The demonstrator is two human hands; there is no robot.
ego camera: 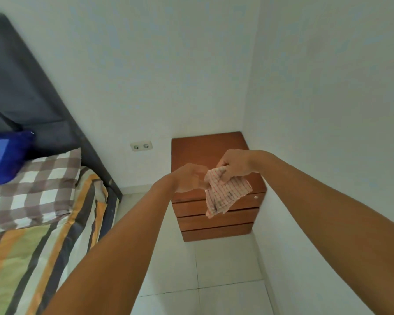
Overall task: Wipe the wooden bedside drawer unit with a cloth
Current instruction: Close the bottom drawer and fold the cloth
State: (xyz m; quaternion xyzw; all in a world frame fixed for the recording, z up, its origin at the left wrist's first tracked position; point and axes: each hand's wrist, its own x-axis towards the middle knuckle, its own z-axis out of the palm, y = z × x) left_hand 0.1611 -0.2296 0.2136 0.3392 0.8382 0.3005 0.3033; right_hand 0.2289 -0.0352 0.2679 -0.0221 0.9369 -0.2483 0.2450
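Grip, right hand [234, 165]: clamped on top corner of crumpled white cloth with thin red stripes and dark smudges [225, 194], centre right of frame.
Grip, left hand [188, 178]: fingers curled, pinching cloth's left edge; blurred.
Cloth: hanging from both hands in front of reddish-brown wooden bedside drawer unit [191, 151].
Drawer unit: in white wall corner, centre of frame, on pale tiled floor [214, 269].
Left of frame: bed [32, 258] with striped sheet, checked pillow [32, 189].

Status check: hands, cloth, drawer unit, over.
Right hand grips cloth; left hand pinches its edge. Cloth hangs crumpled over drawer unit. Nothing seen in the way.
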